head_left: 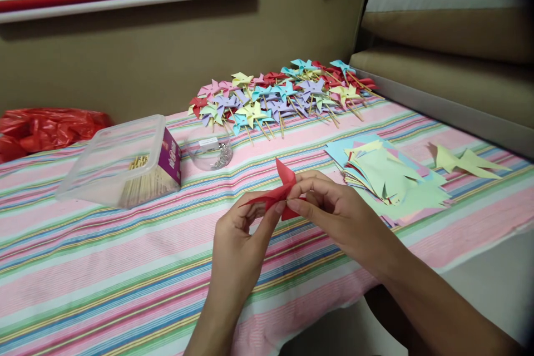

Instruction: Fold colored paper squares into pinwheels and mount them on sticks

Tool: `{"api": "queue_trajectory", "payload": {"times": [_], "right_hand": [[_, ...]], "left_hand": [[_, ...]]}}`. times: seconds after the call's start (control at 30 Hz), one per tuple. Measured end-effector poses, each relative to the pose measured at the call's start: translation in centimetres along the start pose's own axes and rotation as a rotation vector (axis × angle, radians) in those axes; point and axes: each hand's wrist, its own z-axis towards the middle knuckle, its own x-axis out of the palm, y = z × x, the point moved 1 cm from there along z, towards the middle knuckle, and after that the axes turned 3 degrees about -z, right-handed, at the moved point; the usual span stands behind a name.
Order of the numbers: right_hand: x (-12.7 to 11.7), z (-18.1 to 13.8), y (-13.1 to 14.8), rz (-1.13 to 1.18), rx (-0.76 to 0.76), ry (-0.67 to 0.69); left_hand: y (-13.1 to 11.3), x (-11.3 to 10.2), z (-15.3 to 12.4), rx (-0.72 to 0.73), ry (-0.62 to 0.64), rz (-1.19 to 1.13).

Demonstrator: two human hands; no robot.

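Note:
Both hands grip a red paper pinwheel (277, 193) above the striped cloth. My left hand (242, 233) pinches it from the left, thumb near its middle and fingers behind. From the right, my right hand (329, 200) closes thumb and fingertips on it close to the centre. Some red blades stick up and out to the left; the fingers hide other parts. Whether a pin sits between the fingertips is too small to tell. Beyond the hands stands a round clear dish (204, 158) with small metal pins (223, 154) inside.
A clear plastic box (104, 150) of thin wooden sticks (146, 186) lies at the left, by a red plastic bag (54, 125). Finished pinwheels (267, 100) pile at the back. Cut paper sheets (387, 172) and a loose yellow piece (467, 162) lie right. Cushions (450, 28) stack behind.

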Motion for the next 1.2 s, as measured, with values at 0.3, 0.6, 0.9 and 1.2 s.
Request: {"api": "queue_trajectory", "payload": {"times": [0.3,0.6,0.9,1.2], "right_hand": [[-0.2,0.0,-0.3,-0.041,-0.046,0.013],[0.4,-0.1,-0.3,0.098,0.025,-0.015],[1.0,0.1,-0.6,0.387,0.053,-0.104],[1.0,-0.1,-0.2,0.322,0.093,0.045]], "left_hand": [[0.1,-0.2,-0.1,0.014,0.043,-0.031],[0.2,-0.3,-0.2,0.077,0.026,0.051],[0.2,-0.4,-0.3,0.076,0.017,0.053],[0.3,-0.4,-0.1,0.091,0.026,0.065]]}}
